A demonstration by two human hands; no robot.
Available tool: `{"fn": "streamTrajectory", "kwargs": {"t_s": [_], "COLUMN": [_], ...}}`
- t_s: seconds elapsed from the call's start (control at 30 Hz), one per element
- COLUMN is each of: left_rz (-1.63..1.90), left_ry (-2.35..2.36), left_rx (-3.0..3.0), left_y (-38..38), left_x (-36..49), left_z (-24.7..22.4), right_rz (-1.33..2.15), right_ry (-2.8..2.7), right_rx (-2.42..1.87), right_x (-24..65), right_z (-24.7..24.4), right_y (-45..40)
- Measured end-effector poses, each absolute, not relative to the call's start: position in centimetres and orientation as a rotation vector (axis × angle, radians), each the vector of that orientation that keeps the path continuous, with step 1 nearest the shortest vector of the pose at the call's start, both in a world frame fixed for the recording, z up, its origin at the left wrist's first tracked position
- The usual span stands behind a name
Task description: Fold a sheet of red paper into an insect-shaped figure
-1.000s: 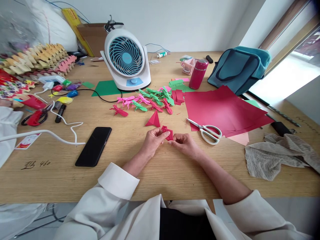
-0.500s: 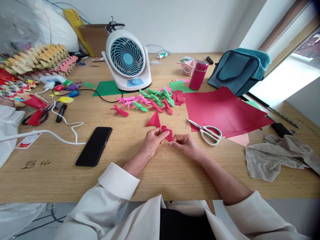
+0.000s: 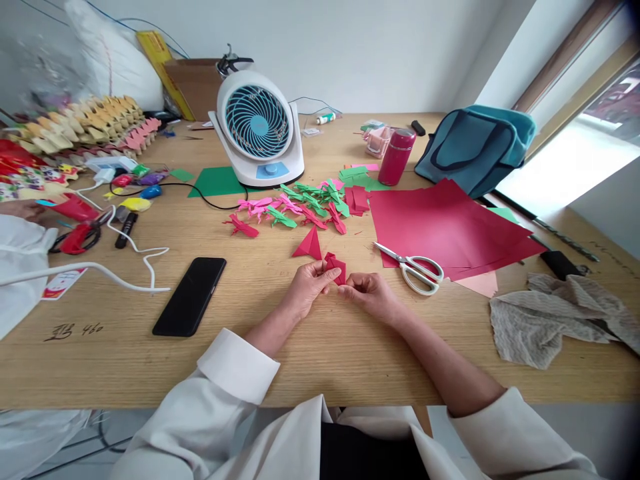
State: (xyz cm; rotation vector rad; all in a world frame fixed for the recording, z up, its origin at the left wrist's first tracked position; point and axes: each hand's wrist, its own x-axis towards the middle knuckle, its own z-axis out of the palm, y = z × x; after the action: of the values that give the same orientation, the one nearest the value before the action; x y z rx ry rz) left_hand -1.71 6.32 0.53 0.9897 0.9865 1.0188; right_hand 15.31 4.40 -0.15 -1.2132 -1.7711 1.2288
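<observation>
At the centre of the frame, we hold a small folded red paper (image 3: 340, 270) just above the wooden surface (image 3: 350, 360). Our left hand (image 3: 307, 290) is nearly closed, thumb over the paper, pinching its left side. Our right hand (image 3: 373, 293) has its thumb and fingertips drawn close together at the lower corner; we cannot tell whether they grip it or merely touch.

The likeliest trouble is small: uneven pressure from our two hands could skew a crease, and a hard pull at that corner could tear the paper. If our left thumb lifts, the layers may spring open.

Just above our left hand lies a red paper triangle (image 3: 309, 245), which a knuckle could nudge or crush. Right of centre, white-handled scissors (image 3: 423, 275) lie partly on large red sheets (image 3: 445, 217), blades pointing leftward; a careless rightward reach could meet the metal or drag the sheets.
</observation>
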Motion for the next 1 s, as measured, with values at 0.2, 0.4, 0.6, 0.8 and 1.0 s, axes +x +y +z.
{"fn": "streamTrajectory", "kwargs": {"t_s": [0.2, 0.4, 0.6, 0.8, 1.0], "left_rz": [1.037, 1.031, 1.003, 0.966, 1.063], "left_ry": [0.948, 1.025, 1.158, 1.186, 1.135], "left_rx": [1.101, 1.298, 1.743, 2.011, 1.911], "left_y": [6.2, 6.5, 6.2, 5.6, 6.0], "left_x": [-1.7, -2.1, -1.9, -1.6, -1.7], "left_z": [-0.1, -0.4, 0.2, 0.2, -0.1], "right_rz": [1.195, 1.242, 1.313, 1.382, 1.373], "right_ry": [-1.796, -1.721, -1.461, -1.393, -1.266], "right_rx": [-1.210, -1.129, -0.962, -0.888, -0.895], "right_x": [15.3, 15.5, 15.5, 15.3, 15.4], "right_z": [-0.6, -0.3, -1.0, -1.9, -1.3], "right_y": [4.5, 4.5, 5.0, 5.3, 5.6]}}
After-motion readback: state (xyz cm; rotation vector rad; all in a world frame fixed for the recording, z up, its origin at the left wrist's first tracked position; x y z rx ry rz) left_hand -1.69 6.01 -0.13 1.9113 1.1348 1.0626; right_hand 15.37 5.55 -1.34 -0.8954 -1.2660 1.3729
